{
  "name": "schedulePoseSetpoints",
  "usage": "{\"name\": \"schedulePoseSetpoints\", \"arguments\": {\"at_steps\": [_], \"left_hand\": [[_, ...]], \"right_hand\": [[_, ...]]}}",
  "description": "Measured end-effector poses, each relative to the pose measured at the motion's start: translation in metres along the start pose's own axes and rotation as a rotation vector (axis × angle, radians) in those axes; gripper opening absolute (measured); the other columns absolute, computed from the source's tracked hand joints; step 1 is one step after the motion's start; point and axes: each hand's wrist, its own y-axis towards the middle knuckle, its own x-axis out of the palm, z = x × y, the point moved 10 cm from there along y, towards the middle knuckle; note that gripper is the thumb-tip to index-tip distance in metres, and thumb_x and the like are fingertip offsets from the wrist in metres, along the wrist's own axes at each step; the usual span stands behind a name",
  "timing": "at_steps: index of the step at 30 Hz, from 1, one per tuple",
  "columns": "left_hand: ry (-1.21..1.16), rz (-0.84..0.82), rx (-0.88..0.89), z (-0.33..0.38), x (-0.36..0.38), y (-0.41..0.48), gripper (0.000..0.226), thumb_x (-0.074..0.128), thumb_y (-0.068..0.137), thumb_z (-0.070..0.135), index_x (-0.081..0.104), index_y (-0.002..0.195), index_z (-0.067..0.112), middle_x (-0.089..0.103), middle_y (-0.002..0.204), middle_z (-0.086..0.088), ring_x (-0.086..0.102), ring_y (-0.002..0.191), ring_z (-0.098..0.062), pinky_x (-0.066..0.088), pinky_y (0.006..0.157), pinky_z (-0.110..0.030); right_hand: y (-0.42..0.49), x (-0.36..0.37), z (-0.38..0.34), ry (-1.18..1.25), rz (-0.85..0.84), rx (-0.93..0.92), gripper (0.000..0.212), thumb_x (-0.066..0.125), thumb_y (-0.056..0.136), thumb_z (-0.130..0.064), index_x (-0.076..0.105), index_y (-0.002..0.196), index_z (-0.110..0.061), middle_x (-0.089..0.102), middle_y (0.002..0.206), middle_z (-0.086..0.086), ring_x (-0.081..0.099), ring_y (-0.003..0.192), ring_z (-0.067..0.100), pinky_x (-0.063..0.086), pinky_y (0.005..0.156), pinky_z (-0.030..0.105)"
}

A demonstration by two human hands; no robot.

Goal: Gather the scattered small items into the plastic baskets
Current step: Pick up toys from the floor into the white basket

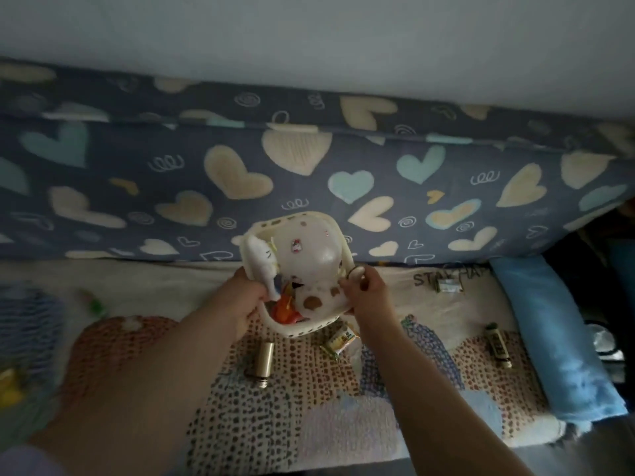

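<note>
Two bare forearms seen from the wearer's own head camera, in dim indoor light. The left arm (pixel 154 372), broad and blurred close to the lens, meets the edge of a pale lilac sleeve (pixel 20 463) at the near left corner. The right arm (pixel 429 389) is uncovered from the near edge up to the wrist. The left hand (pixel 247 300) and right hand (pixel 367 293) are both bare. The fingers (pixel 347 285) are too softly lit for finer detail.

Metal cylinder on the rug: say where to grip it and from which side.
Probably pinch the metal cylinder across its smooth mid-body, coming from above: it lies flat, long axis pointing away from the person, with both long sides bare.
</note>
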Motion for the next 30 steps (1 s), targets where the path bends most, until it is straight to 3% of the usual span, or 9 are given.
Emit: {"name": "schedulePoseSetpoints", "arguments": {"at_steps": [3, 5, 8, 10, 17, 21, 23, 27, 30], "left_hand": [[-0.150, -0.025, 0.057, 0.025, -0.037, -0.034, 0.040, 0.047, 0.076, -0.015, 0.064, 0.106, 0.006, 0.065, 0.085, -0.013, 0.062, 0.081, -0.028, 0.050, 0.067, -0.033], [-0.273, -0.036, 0.032, 0.032, -0.060, -0.062, 0.019, 0.051, 0.080, 0.005, 0.064, 0.094, 0.005, 0.062, 0.082, -0.014, 0.060, 0.074, -0.027, 0.050, 0.064, -0.032], [-0.336, 0.030, 0.042, 0.039, -0.096, -0.088, 0.044, 0.063, 0.082, 0.051, 0.064, 0.109, 0.017, 0.068, 0.101, -0.013, 0.064, 0.094, -0.031, 0.054, 0.083, -0.046], [-0.321, 0.106, 0.119, 0.050, -0.119, -0.104, 0.055, 0.065, 0.078, 0.061, 0.061, 0.117, 0.023, 0.069, 0.107, -0.015, 0.066, 0.098, -0.036, 0.053, 0.085, -0.058], [-0.294, 0.363, 0.294, 0.071, -0.190, -0.163, 0.044, 0.067, 0.087, 0.041, 0.054, 0.118, 0.013, 0.063, 0.112, -0.014, 0.063, 0.099, -0.032, 0.055, 0.079, -0.045], [-0.427, 0.406, 0.330, 0.066, -0.225, -0.192, 0.046, 0.066, 0.080, 0.057, 0.063, 0.105, 0.018, 0.069, 0.099, -0.012, 0.066, 0.092, -0.033, 0.055, 0.084, -0.050], [-0.537, 0.433, 0.372, 0.058, -0.242, -0.202, 0.065, 0.067, 0.070, 0.069, 0.064, 0.110, 0.018, 0.071, 0.104, -0.012, 0.067, 0.097, -0.033, 0.052, 0.090, -0.054], [-0.711, 0.490, 0.398, 0.028, -0.259, -0.225, 0.054, 0.057, 0.086, 0.055, 0.060, 0.116, 0.010, 0.066, 0.104, -0.010, 0.064, 0.096, -0.029, 0.051, 0.095, -0.050], [-0.866, 0.589, 0.350, -0.034, -0.290, -0.206, 0.066, 0.069, 0.080, 0.052, 0.059, 0.128, 0.008, 0.068, 0.109, -0.019, 0.065, 0.087, -0.032, 0.056, 0.078, -0.049]], "right_hand": [[-0.033, 0.019, -0.032, 0.025, 0.008, -0.032, 0.013, 0.068, 0.085, -0.015, 0.061, 0.086, -0.026, 0.068, 0.091, 0.011, 0.067, 0.088, 0.033, 0.058, 0.074, 0.055], [-0.055, 0.030, -0.051, 0.010, 0.003, -0.047, 0.014, 0.070, 0.084, -0.016, 0.061, 0.088, -0.026, 0.068, 0.091, 0.009, 0.068, 0.087, 0.033, 0.058, 0.072, 0.056], [-0.085, 0.052, -0.080, 0.001, -0.054, -0.087, 0.014, 0.072, 0.082, -0.019, 0.062, 0.088, -0.026, 0.069, 0.092, 0.010, 0.068, 0.086, 0.033, 0.057, 0.072, 0.057], [-0.103, 0.064, -0.099, -0.020, -0.085, -0.104, 0.014, 0.073, 0.081, -0.022, 0.061, 0.085, -0.027, 0.068, 0.092, 0.009, 0.068, 0.086, 0.032, 0.058, 0.072, 0.057], [-0.150, 0.111, -0.168, -0.206, -0.143, -0.247, 0.019, 0.074, 0.081, -0.026, 0.060, 0.089, -0.014, 0.068, 0.090, 0.010, 0.066, 0.085, 0.030, 0.058, 0.076, 0.050], [-0.171, 0.148, -0.191, -0.198, -0.373, -0.202, 0.028, 0.063, 0.089, -0.039, 0.060, 0.097, -0.012, 0.068, 0.094, 0.010, 0.067, 0.082, 0.025, 0.059, 0.078, 0.046], [-0.183, 0.165, -0.199, -0.134, -0.502, -0.127, 0.033, 0.058, 0.092, -0.043, 0.062, 0.092, -0.010, 0.068, 0.085, 0.012, 0.064, 0.079, 0.028, 0.056, 0.080, 0.048], [-0.197, 0.195, -0.206, -0.139, -0.634, -0.101, 0.028, 0.059, 0.092, -0.039, 0.064, 0.094, -0.011, 0.069, 0.088, 0.014, 0.066, 0.080, 0.030, 0.056, 0.069, 0.041], [-0.214, 0.228, -0.200, -0.253, -0.760, -0.118, 0.020, 0.059, 0.092, -0.027, 0.063, 0.098, -0.008, 0.067, 0.090, 0.016, 0.065, 0.078, 0.031, 0.057, 0.073, 0.045]]}}
